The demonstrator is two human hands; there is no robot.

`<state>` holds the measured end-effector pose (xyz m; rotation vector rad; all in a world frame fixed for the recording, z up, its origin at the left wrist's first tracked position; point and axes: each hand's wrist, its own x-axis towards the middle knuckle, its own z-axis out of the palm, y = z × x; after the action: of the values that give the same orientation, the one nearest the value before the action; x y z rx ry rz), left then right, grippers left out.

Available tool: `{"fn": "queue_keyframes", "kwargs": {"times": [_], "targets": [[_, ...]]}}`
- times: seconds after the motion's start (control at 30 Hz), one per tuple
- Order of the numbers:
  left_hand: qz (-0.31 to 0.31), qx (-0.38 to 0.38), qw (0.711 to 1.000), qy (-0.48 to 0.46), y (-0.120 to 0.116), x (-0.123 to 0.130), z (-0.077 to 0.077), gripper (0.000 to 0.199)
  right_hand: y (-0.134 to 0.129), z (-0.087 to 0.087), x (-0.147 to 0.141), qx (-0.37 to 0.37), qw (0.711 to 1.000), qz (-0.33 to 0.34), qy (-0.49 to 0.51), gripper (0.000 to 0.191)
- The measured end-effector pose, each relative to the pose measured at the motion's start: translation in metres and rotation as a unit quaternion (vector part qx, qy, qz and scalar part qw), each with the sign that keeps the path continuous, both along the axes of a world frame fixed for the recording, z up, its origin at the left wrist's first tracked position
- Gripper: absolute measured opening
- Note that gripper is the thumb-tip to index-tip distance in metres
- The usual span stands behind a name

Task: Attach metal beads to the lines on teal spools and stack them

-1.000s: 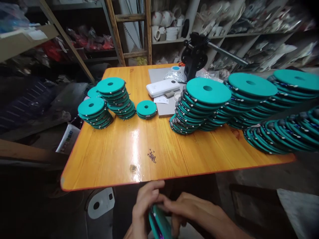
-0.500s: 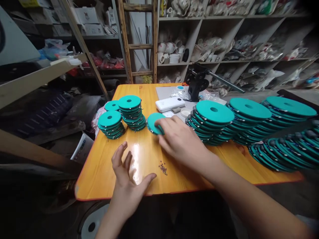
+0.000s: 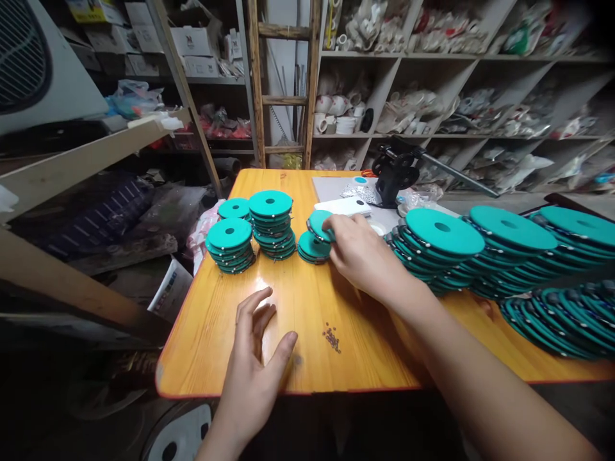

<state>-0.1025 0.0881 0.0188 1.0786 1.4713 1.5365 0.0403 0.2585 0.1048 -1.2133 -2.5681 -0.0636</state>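
My right hand [image 3: 362, 256] is at the middle of the orange wooden table, its fingertips gripping a tilted teal disc [image 3: 319, 225] with a centre hole and dark beaded strand around its edge. That disc leans on a short stack of matching discs [image 3: 313, 248]. To its left stand several taller stacks [image 3: 271, 221], and bigger piles [image 3: 444, 234] rise close to my hand on the right. My left hand [image 3: 254, 362] is open, fingers spread, near the table's front edge, holding nothing. Nearest to it lies a small scatter of dark beads [image 3: 331, 337].
The table [image 3: 202, 365] has a front edge and corner at lower left. A long leaning row of wound discs [image 3: 552, 320] lies at right. Behind are a white power bank [image 3: 343, 206], a grey board [image 3: 331, 187] and a black clamp stand [image 3: 394, 171]. Shelves and a wooden ladder [image 3: 283, 83] stand beyond.
The disc held low near my body a second ago is now up at the short stack in my right hand. My left hand has opened, and the view has tilted upward.
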Motion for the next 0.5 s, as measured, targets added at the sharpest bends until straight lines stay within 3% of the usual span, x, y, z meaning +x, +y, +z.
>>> {"fn": "queue_keyframes", "kwargs": {"times": [0.2, 0.33, 0.43, 0.5], "targets": [[-0.008, -0.012, 1.000, -0.022, 0.000, 0.001, -0.002, 0.043, -0.002, -0.009, 0.004, -0.049, 0.995, 0.056, 0.060, 0.025], [0.018, 0.011, 0.997, -0.078, 0.003, 0.000, -0.001, 0.047, -0.035, -0.007, 0.015, -0.097, 0.982, 0.112, 0.116, 0.027], [0.009, 0.030, 0.992, -0.124, 0.005, -0.001, 0.002, 0.064, -0.072, -0.013, 0.018, -0.194, 0.938, 0.177, 0.228, 0.028], [-0.001, 0.000, 0.993, -0.116, 0.006, -0.001, 0.005, 0.074, -0.090, -0.022, 0.019, -0.225, 0.913, 0.198, 0.277, 0.034]]}}
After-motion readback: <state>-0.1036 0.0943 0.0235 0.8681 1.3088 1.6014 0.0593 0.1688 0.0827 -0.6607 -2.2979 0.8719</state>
